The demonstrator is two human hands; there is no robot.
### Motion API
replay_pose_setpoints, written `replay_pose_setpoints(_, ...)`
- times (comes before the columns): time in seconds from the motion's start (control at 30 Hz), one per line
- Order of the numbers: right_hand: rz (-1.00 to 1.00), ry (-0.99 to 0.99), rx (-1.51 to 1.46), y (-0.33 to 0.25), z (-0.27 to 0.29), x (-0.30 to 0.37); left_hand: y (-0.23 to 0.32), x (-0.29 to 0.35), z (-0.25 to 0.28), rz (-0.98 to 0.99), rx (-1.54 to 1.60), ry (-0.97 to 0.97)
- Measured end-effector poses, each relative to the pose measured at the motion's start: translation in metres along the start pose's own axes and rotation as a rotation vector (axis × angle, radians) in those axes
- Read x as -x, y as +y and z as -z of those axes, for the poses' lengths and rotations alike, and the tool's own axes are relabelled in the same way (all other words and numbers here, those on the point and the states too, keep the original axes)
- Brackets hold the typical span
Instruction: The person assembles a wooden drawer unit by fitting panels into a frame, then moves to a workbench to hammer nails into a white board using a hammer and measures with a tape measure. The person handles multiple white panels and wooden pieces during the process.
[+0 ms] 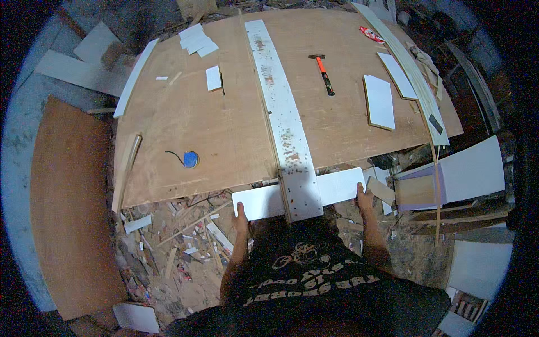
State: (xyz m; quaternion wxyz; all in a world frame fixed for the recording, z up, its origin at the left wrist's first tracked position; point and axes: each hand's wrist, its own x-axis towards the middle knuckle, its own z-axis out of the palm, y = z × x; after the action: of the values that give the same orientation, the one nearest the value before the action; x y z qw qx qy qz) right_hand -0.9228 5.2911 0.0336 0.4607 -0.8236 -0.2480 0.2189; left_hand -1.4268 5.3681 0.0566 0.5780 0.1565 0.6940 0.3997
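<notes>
With both hands I grip a white board (pixel 341 186) by its two ends. My left hand (pixel 241 216) is closed on the left end, thumb on top, and my right hand (pixel 364 197) is closed on the right end. A long white plank (pixel 283 106), marked with brown stains and holes, runs away from me along the middle of the table and overhangs its near edge. It crosses over the held board and hides the board's middle; whether the two touch, I cannot tell.
On the brown plywood tabletop (pixel 224 135) lie a hammer (pixel 323 76) with an orange and black handle, a blue tape measure (pixel 191 159) and several white offcuts (pixel 380 102). A pale long strip (pixel 401 67) lies along the right side. Wood scraps (pixel 193 241) litter the floor.
</notes>
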Motion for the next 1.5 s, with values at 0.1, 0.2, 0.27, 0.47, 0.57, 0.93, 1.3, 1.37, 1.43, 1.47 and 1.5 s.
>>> replay_pose_setpoints(0.1,-0.204,-0.115,-0.068,-0.014,-0.007,-0.002,0.000,-0.008,-0.012,-0.086,-0.035,0.011)
replay_pose_setpoints(0.2,-0.206,-0.097,-0.018,-0.030,-0.008,-0.024,0.002,-0.015,-0.020,-0.005,-0.114,0.073)
replay_pose_setpoints(0.27,-0.137,-0.136,0.043,-0.027,-0.009,-0.043,0.013,-0.014,-0.016,-0.078,-0.264,0.042)
replay_pose_setpoints(0.47,-0.024,-0.030,0.173,0.005,-0.004,-0.095,0.120,-0.012,-0.002,-0.806,-0.454,0.420)
replay_pose_setpoints(0.57,0.259,0.319,0.159,-0.037,-0.008,-0.102,0.198,-0.056,-0.007,-0.927,-0.741,0.667)
replay_pose_setpoints(0.93,0.345,-1.124,0.010,-0.321,-0.196,0.017,0.246,-0.087,-0.050,-0.927,-0.969,-0.076)
replay_pose_setpoints(1.3,0.782,-1.346,-0.017,-0.395,-0.365,0.084,0.314,-0.095,-0.025,-1.019,-1.056,-0.631)
replay_pose_setpoints(1.37,0.798,-1.398,0.106,-0.395,-0.390,0.068,0.323,-0.117,-0.020,-1.040,-1.273,-0.667)
replay_pose_setpoints(1.43,0.920,-1.410,0.345,-0.398,-0.405,0.042,0.338,-0.142,-0.007,-0.987,-1.334,-0.519)
replay_pose_setpoints(1.47,0.943,-1.369,0.300,-0.401,-0.406,0.022,0.346,-0.156,0.001,-0.942,-1.376,-0.451)
replay_pose_setpoints(1.5,1.011,-1.321,0.176,-0.405,-0.406,-0.002,0.357,-0.173,0.008,-0.986,-1.357,-0.358)
